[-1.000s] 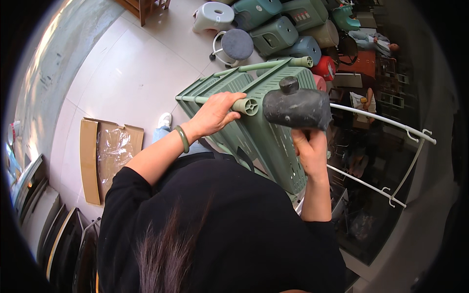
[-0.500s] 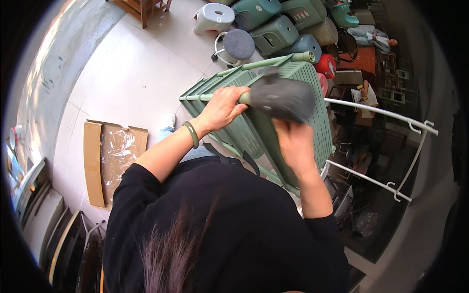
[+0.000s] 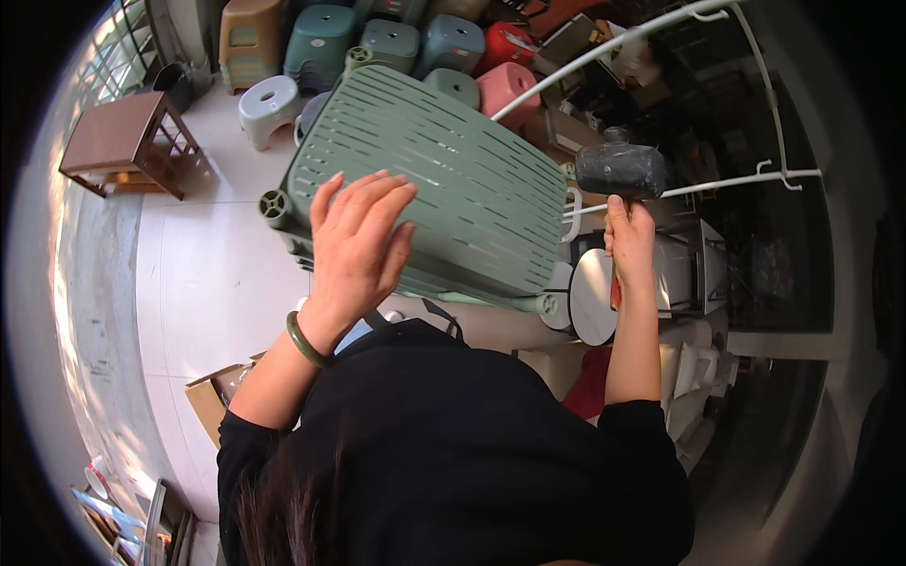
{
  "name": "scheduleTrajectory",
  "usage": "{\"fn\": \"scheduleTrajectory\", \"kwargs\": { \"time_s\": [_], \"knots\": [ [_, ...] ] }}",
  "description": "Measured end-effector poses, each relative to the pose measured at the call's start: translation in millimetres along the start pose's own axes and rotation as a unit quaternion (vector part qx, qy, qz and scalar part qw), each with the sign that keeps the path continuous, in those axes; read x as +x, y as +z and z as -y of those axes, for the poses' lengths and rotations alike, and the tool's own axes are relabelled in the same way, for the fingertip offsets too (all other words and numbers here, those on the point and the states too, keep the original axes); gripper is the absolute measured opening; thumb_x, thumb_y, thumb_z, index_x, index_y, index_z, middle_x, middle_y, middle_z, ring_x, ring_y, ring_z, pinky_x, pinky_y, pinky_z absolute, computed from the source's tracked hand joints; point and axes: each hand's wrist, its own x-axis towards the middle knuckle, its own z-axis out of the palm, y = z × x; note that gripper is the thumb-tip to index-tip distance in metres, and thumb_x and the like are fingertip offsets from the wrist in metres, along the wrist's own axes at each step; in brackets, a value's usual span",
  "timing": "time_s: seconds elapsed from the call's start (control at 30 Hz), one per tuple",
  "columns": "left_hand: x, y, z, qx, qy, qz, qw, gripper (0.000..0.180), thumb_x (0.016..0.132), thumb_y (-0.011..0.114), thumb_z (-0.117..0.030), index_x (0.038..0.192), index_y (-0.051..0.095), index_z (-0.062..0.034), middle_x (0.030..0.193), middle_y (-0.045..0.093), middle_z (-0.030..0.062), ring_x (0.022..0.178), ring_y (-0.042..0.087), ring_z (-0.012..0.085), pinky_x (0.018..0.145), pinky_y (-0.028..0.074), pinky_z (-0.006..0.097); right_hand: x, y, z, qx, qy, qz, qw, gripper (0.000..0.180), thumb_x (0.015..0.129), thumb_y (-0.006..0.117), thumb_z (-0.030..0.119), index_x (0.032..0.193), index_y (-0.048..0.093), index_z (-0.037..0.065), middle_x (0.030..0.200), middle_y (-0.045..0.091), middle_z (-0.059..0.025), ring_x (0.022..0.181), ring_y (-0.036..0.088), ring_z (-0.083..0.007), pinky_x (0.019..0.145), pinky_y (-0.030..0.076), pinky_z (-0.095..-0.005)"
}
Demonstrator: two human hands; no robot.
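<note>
Mallet point(image 3: 621, 170) lifted off now, my right hand point(image 3: 630, 231) gripping its handle; my left hand point(image 3: 359, 241) has flattened, fingers spread open, on the green slatted shelf point(image 3: 453, 179).

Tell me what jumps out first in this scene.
The big green slatted plastic shelf panel fills the centre, with the left hand laid flat on it. To its right, the right hand holds up a black rubber mallet. Behind, coloured plastic stools crowd the floor.
</note>
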Motion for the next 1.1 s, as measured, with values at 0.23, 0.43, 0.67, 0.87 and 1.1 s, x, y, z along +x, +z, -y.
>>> {"fn": "scheduleTrajectory", "kwargs": {
  "time_s": [0.23, 0.43, 0.67, 0.87, 1.1],
  "knots": [
    [11, 103, -85, 0.135, 0.008, 0.276, 0.952, 0.056, 0.090, 0.060, -0.042, 0.138, 0.052, -0.0146, 0.148, 0.045, 0.0053, 0.139, 0.037, 0.0259, 0.115, 0.021, 0.049, 71, -63, -84, -0.110, -0.001, 0.038, 0.993, 0.033, 0.094, 0.061, 0.031, 0.096, 0.060, -0.002, 0.070, 0.056, -0.0022, 0.060, 0.051, -0.0123, 0.055, 0.042, -0.0303],
    [0, 122, -84, 0.193, 0.017, 0.217, 0.957, 0.052, 0.091, 0.057, -0.041, 0.138, 0.052, -0.0182, 0.147, 0.047, 0.0016, 0.139, 0.037, 0.0240, 0.116, 0.022, 0.047, 123, -46, -92, -0.101, -0.215, -0.079, 0.968, 0.041, 0.095, 0.056, 0.038, 0.102, 0.063, -0.002, 0.091, 0.067, -0.0221, 0.084, 0.065, -0.0382, 0.077, 0.048, -0.0450],
    [2, 123, -87, 0.224, 0.033, 0.198, 0.954, 0.050, 0.092, 0.054, -0.042, 0.137, 0.054, -0.0198, 0.146, 0.048, 0.0012, 0.139, 0.038, 0.0233, 0.115, 0.024, 0.046, 140, -49, -101, -0.243, -0.159, 0.023, 0.957, 0.048, 0.094, 0.053, 0.046, 0.102, 0.064, 0.000, 0.105, 0.065, -0.0279, 0.104, 0.059, -0.0469, 0.090, 0.046, -0.0516],
    [1, 122, -88, 0.243, 0.038, 0.218, 0.944, 0.051, 0.093, 0.053, -0.040, 0.140, 0.051, -0.0202, 0.148, 0.046, 0.0014, 0.140, 0.036, 0.0240, 0.116, 0.022, 0.045, 113, -58, -83, -0.372, -0.109, 0.147, 0.910, 0.049, 0.093, 0.055, 0.045, 0.099, 0.065, -0.002, 0.103, 0.066, -0.0255, 0.101, 0.060, -0.0460, 0.087, 0.047, -0.0510],
    [-4, 129, -79, 0.246, 0.051, 0.186, 0.950, 0.050, 0.093, 0.054, -0.040, 0.139, 0.052, -0.0226, 0.147, 0.047, 0.0005, 0.138, 0.038, 0.0241, 0.114, 0.025, 0.044, -29, -99, -120, -0.089, -0.124, 0.242, 0.958, 0.029, 0.094, 0.063, 0.025, 0.106, 0.060, -0.001, 0.092, 0.066, -0.0151, 0.084, 0.061, -0.0212, 0.078, 0.048, -0.0326]
  ]
}}
